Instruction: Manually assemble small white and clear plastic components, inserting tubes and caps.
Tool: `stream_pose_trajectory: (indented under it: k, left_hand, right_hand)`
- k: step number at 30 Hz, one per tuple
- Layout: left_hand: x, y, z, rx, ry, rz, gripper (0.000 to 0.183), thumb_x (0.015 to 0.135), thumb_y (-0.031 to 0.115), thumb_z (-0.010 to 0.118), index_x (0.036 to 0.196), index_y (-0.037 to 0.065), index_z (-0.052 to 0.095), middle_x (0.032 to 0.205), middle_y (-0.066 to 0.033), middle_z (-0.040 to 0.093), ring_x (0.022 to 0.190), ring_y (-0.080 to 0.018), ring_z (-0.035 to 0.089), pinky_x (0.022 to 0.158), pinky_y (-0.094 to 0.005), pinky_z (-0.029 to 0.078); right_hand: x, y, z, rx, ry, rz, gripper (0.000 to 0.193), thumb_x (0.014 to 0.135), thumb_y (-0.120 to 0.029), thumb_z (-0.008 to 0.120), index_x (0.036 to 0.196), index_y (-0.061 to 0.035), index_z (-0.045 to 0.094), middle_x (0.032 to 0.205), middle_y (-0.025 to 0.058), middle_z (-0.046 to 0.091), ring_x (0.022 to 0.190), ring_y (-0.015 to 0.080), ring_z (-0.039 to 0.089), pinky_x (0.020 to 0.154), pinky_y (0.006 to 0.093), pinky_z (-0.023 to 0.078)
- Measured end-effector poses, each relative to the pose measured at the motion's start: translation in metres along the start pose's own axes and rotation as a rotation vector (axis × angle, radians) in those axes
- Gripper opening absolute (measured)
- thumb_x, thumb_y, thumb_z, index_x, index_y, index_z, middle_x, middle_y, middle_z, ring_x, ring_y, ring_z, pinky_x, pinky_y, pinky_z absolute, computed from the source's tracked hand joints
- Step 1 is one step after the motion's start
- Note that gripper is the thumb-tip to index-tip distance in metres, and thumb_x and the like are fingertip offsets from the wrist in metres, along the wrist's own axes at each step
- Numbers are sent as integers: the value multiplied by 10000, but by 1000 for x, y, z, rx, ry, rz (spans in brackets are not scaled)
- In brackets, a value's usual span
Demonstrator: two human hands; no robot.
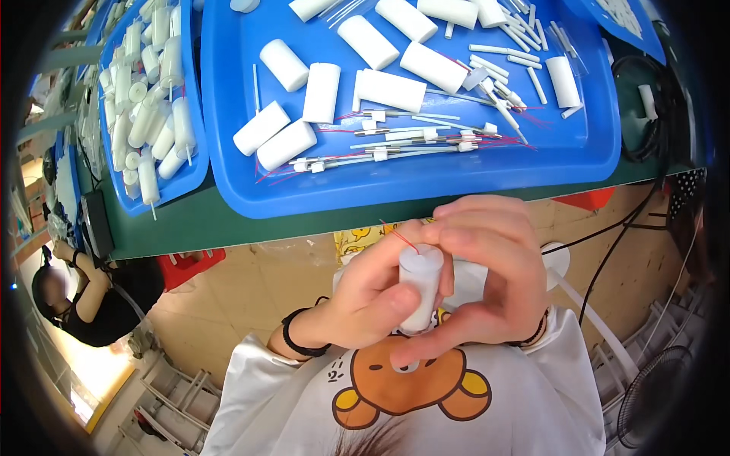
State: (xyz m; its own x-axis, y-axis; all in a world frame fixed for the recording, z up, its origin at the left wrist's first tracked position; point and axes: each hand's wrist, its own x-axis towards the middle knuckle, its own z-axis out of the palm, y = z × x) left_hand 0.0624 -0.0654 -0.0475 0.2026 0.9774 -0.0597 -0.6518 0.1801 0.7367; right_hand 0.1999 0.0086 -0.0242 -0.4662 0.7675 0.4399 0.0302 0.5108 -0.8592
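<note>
My left hand (363, 300) is wrapped around a white cylinder (420, 292), held upright in front of my chest. Thin red wires (401, 239) come out of its pale, translucent top end. From the right, my right hand (506, 273) curves about the cylinder with thumb and fingers apart. Its fingertips rest by the left fingers near the top, and its thumb is close to the lower end. Beyond my hands, a large blue tray (304, 199) holds several loose white cylinders (322, 93) and slim white rods with red wires (388, 155).
A smaller blue tray (199, 163) at the left is filled with white cylinders with translucent ends (182, 125). Both trays stand on a green table (163, 232). Black cables (646, 194) hang at the right, above a fan (658, 395). Another person (99, 296) sits at the far left.
</note>
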Motion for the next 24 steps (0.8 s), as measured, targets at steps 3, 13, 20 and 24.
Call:
stream_pose_trajectory:
  k: [3,13,20,24]
  left_hand:
    - [1,3,-5,15,-77,-40,575,940,476,400,1220,-26,408,933,-84,535,775,-130,506,653,-265,430]
    - [-4,-9,-3,-31,-24,-65,585,933,493,303,1057,-31,533,918,-91,592,683,-113,507,626,-248,428]
    - [-7,-10,-8,-123,-5,-71,591,896,535,419,1106,-13,488,888,-81,568,710,-111,505,631,-245,428]
    - [0,0,-8,-64,-9,-106,547,878,463,561,1141,-1,442,892,-84,558,748,-128,529,647,-260,441]
  right_hand:
    - [-3,-1,4,55,33,39,587,561,-308,861,1029,-43,626,1018,80,620,852,254,577,742,337,470]
    - [-6,4,8,11,70,-83,494,537,-162,854,954,-45,618,942,85,599,768,233,589,652,316,474]
    - [-4,5,11,36,50,-69,515,526,-160,865,963,-55,612,954,79,595,768,241,585,667,327,465]
    - [-9,12,3,55,36,-78,558,524,-209,876,990,-64,606,975,68,590,805,247,578,692,339,450]
